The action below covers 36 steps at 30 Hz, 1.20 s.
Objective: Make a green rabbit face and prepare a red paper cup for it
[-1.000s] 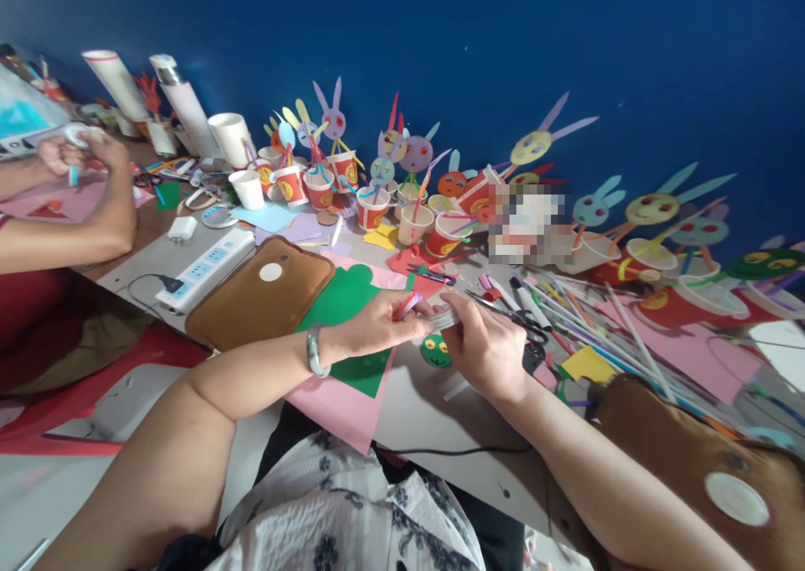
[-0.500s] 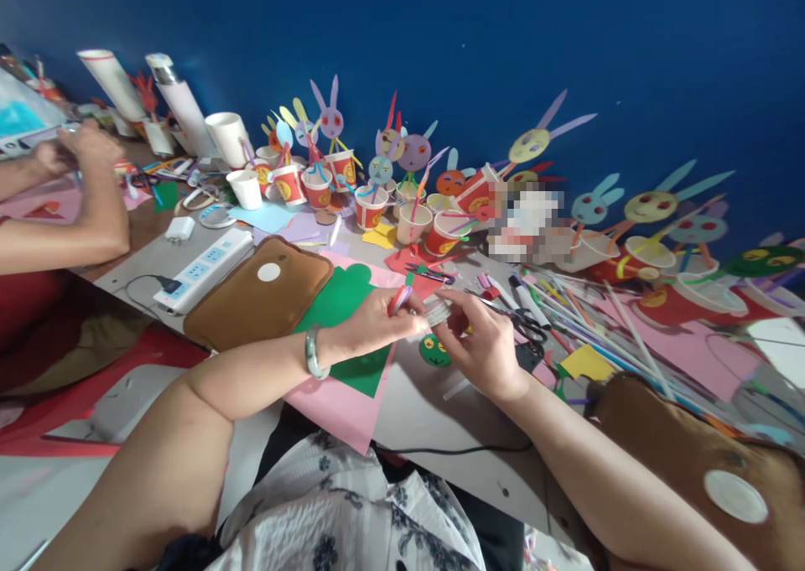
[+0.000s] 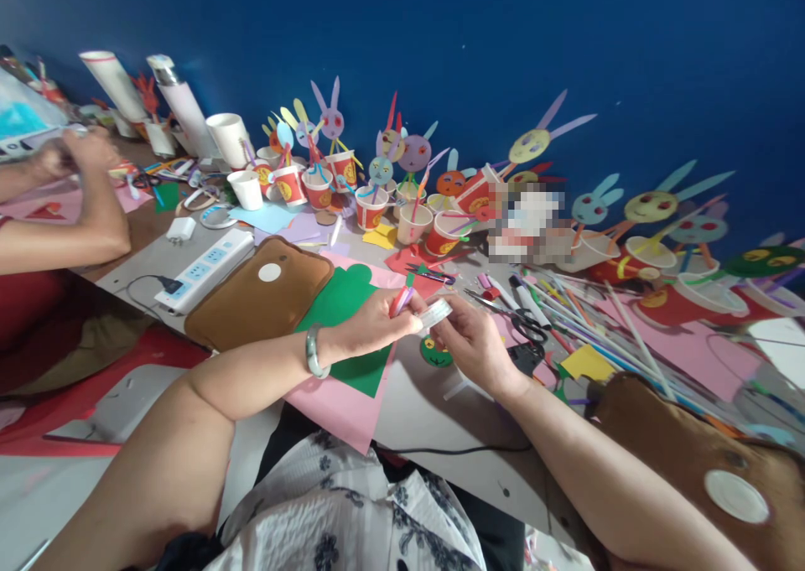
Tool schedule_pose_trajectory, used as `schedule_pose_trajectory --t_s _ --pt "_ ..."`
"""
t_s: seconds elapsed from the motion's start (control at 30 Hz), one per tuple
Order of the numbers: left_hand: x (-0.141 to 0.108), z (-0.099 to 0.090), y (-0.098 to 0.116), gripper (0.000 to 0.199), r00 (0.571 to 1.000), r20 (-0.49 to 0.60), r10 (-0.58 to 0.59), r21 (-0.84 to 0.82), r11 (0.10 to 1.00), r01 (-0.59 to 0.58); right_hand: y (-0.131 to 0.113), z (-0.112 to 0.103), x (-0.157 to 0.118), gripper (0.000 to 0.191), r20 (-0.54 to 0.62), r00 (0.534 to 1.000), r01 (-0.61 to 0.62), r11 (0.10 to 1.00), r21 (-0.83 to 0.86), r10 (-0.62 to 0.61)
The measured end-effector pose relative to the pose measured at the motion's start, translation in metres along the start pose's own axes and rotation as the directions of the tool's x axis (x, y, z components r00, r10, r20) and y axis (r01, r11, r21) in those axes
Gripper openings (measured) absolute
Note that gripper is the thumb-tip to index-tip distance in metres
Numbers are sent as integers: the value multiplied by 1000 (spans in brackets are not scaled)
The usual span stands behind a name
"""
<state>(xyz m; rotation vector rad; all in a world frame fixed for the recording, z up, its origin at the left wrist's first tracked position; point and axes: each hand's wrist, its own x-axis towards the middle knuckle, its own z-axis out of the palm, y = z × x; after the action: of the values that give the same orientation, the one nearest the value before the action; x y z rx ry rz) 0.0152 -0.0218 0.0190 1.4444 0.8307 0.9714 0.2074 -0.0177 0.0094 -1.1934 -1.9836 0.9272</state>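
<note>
Above cluttered table [image 3: 484, 424], left hand [image 3: 383, 315] and right hand [image 3: 473, 340] half-closed, both pinching clear strip [image 3: 433, 314].

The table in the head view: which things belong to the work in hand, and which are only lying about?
Likely in the work:
- small clear item, between left hand and right hand
- red-and-purple item, in the left hand
- green paper face, near both

Apparently lying about:
- brown cushion
- power strip
- white adapter

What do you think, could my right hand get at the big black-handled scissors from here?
Probably yes: the scissors lie close beside the right hand, their handles uncovered, though its fingers seem occupied with a small clear item.
</note>
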Motion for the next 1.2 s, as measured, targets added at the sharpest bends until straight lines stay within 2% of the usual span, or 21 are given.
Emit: schedule_pose_trajectory --t_s 0.17,0.23,0.33,0.47,0.57,0.63,0.77,0.9,1.1,1.2 --pt "-1 2 2 32 1000 6 6 44 999 -7 5 0 -1 20 -82 988 115 974 -196 -133" --pt "-1 1 2 35 1000 20 19 41 999 -19 7 0 0 21 -102 982 133 962 -238 -161" --pt "-2 0 1 36 999 48 18 -7 1000 -18 7 -1 0 21 -111 985 103 971 -216 -129" --pt "-2 -2 1 38 995 92 31 -55 998 -26 2 -3 1 15 -98 995 23 994 -106 -33" --pt "-2 -2 3 36 994 109 28 -48 999 -23 2 -3 2 17 -68 998 -15 999 -30 13" --pt "-1 -2 3 30 994 110 29 -55 998 -23 2 -2 2 18 -86 996 -12 998 -55 8" --pt "-1 -1 2 23 995 97 37 -7 999 -36 5 -1 -1 20 -173 976 86 964 -253 -132" --pt "-2 -2 0 15 998 60 27 84 996 -32 7 -3 -4 21 -173 960 146 923 -357 -219" --pt "-1 -4 -3 13 996 79 32 40 999 -36 5 -2 -3 20 -219 967 79 969 -235 -132" --pt "-1 -3 -3 10 998 52 34 48 998 -37 4 -1 -3 20 -228 962 97 968 -232 -151"
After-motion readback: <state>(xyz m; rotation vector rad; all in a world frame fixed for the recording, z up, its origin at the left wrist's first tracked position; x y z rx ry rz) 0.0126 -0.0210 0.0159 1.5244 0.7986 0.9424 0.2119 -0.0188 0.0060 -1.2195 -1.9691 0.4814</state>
